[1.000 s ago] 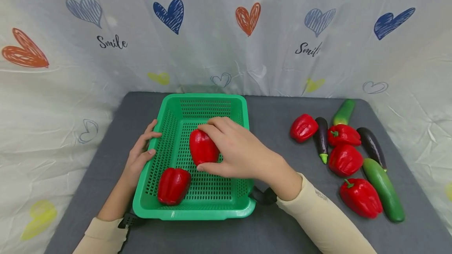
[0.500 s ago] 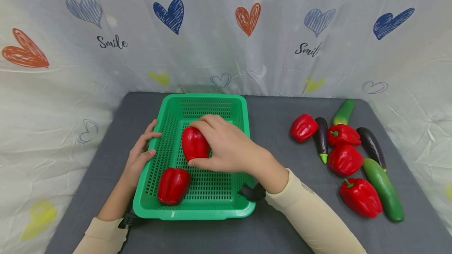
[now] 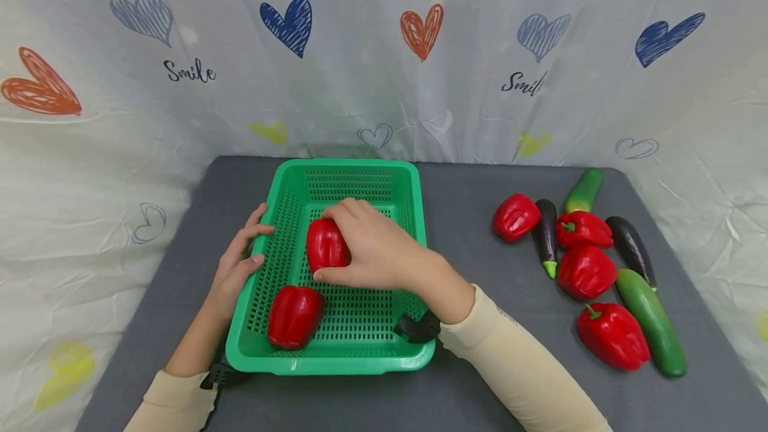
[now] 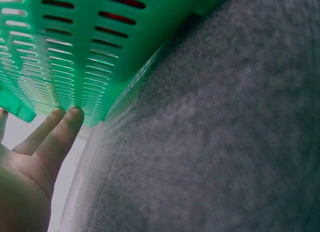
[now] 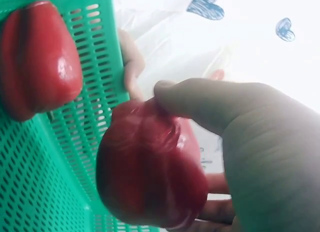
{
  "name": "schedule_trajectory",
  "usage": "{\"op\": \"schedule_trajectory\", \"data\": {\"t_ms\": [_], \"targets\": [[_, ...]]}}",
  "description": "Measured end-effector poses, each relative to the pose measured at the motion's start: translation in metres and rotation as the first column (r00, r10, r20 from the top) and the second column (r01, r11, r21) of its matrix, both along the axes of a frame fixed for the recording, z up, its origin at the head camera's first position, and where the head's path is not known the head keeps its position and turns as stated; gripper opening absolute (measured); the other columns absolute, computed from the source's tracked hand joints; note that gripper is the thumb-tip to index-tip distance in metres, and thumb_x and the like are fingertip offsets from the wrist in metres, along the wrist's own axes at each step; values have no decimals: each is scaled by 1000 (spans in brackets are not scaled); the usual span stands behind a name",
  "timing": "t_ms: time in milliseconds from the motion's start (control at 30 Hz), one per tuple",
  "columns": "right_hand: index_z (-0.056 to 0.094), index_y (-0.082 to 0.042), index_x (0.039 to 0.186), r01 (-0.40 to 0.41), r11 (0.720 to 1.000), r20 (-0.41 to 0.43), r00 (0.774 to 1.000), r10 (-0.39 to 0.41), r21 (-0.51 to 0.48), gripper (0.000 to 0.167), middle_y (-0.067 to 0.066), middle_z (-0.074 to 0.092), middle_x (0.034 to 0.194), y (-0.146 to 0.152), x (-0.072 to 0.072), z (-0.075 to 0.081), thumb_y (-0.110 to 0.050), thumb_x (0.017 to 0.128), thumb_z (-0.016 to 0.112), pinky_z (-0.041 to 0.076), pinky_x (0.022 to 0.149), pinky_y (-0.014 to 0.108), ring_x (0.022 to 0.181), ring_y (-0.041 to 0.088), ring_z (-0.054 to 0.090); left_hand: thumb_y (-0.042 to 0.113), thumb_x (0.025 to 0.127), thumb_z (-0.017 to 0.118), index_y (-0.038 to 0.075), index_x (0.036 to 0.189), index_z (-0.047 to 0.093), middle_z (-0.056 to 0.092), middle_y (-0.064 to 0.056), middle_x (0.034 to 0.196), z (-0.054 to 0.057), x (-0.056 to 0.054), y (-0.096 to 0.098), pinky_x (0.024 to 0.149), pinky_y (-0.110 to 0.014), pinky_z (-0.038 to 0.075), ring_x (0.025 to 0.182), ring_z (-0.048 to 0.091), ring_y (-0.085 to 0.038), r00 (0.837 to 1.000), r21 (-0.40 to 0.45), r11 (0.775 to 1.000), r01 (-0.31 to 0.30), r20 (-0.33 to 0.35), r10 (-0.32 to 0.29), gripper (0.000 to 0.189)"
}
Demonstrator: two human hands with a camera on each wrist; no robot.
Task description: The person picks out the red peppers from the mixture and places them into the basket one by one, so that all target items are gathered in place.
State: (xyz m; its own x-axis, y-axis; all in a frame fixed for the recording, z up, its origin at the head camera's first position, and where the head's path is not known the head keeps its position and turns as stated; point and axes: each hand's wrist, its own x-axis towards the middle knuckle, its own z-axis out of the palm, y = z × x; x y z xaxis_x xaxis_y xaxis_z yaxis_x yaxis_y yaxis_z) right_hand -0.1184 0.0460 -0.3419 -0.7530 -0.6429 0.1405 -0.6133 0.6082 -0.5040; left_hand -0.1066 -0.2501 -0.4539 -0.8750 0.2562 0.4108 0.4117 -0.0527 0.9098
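A dark grey cloth-covered table point(image 3: 474, 245) bears a rectangular green perforated plastic basket point(image 3: 330, 364), whose left rim the left hand point(image 3: 233, 271) grips, two fingers against its outer wall. Inside, the right hand point(image 3: 381, 249) grasps a glossy red bell pepper point(image 3: 327, 245) between thumb and fingers, near a second red bell pepper point(image 3: 296, 317).

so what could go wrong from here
The glossy held pepper might slip from the right hand's thumb and fingers and roll inside the green basket.
It could knock the loose pepper lying close by, nearer the person.
The left hand touches only the basket's left side, so a bump against the opposite wall might turn the basket.
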Motion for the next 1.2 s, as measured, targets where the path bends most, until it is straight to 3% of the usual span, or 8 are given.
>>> {"op": "schedule_trajectory", "data": {"t_ms": [233, 600, 867, 1200], "targets": [[51, -4, 158, 5, 996, 26, 1000, -7, 90, 92, 4, 57, 137, -4, 1, -7, -54, 88, 85, 58, 80, 24, 119, 16, 52, -7, 105, 43, -11, 144, 53, 25, -14, 179, -1, 0, -1, 121, -32, 24, 166, 15, -25, 1000, -4, 1000, -6, -9, 6, 41], [61, -9, 141, 13, 982, 76, 997, -28, 187, 79, 0, 58, 121, -1, 2, -13, -53, 82, 89, 56, 74, 24, 108, 14, 55, -8, 104, 43, -11, 145, 54, 26, -15, 179, -2, -1, -2, 123, -34, 21, 167, 16, -26, 999, -21, 1000, -4, -49, 3, 42], [63, -14, 124, -51, 973, 172, 985, 13, 224, 63, -5, 60, 109, -1, 2, -18, -50, 82, 91, 55, 71, 25, 101, 12, 58, -8, 104, 43, -11, 145, 54, 27, -15, 178, -4, -3, -2, 123, -35, 21, 167, 17, -26, 998, -22, 1000, -2, -67, 0, 43], [62, -14, 124, -127, 950, 221, 973, 63, 285, 66, -5, 61, 108, -6, 7, -22, -53, 81, 93, 55, 71, 24, 100, 11, 57, -7, 105, 43, -10, 145, 55, 26, -15, 179, -3, -3, -2, 123, -35, 20, 167, 16, -26, 999, -5, 1000, 5, -45, -6, 42]]}}
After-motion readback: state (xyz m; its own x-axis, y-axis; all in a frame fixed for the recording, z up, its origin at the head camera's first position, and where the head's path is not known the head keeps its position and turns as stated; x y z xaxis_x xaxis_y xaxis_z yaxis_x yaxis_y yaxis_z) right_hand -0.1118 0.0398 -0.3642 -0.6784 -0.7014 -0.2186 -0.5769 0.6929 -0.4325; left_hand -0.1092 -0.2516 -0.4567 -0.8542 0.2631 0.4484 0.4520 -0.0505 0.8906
